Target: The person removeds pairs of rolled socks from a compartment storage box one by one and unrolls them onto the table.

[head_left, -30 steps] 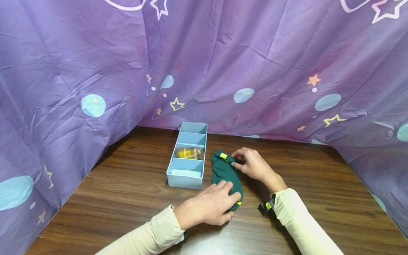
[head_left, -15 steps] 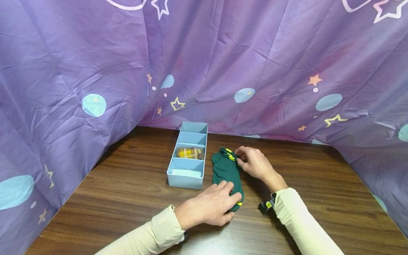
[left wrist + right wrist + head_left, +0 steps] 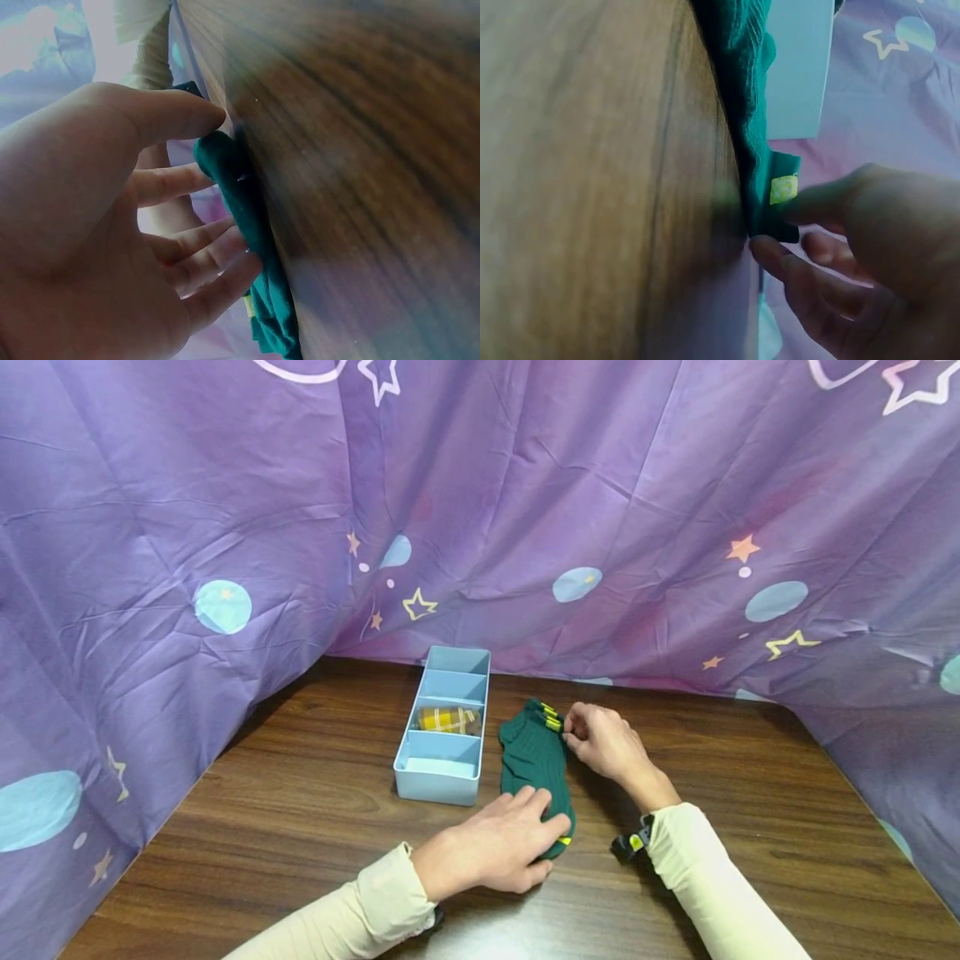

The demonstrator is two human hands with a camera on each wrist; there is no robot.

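Dark green socks (image 3: pixel 534 764) with yellow marks lie flat on the wooden table (image 3: pixel 315 810), just right of a light blue divided box (image 3: pixel 444 735). My left hand (image 3: pixel 517 839) presses the near end of the socks (image 3: pixel 240 195) with straight fingers. My right hand (image 3: pixel 592 739) pinches the far cuff end of the socks (image 3: pixel 769 187) between thumb and fingers, beside the yellow tag (image 3: pixel 783 189). A rolled yellow plaid item (image 3: pixel 447 719) fills the box's third compartment from the front.
A purple sheet with stars and planets (image 3: pixel 525 510) hangs round the table on the left, back and right. The blue box's other compartments show nothing inside. Bare wood lies left of the box and right of my right forearm (image 3: pixel 712 885).
My right hand has shifted the socks' far end a little to the right and back, gathering the cuffs together. My left hand has stayed on the near end.
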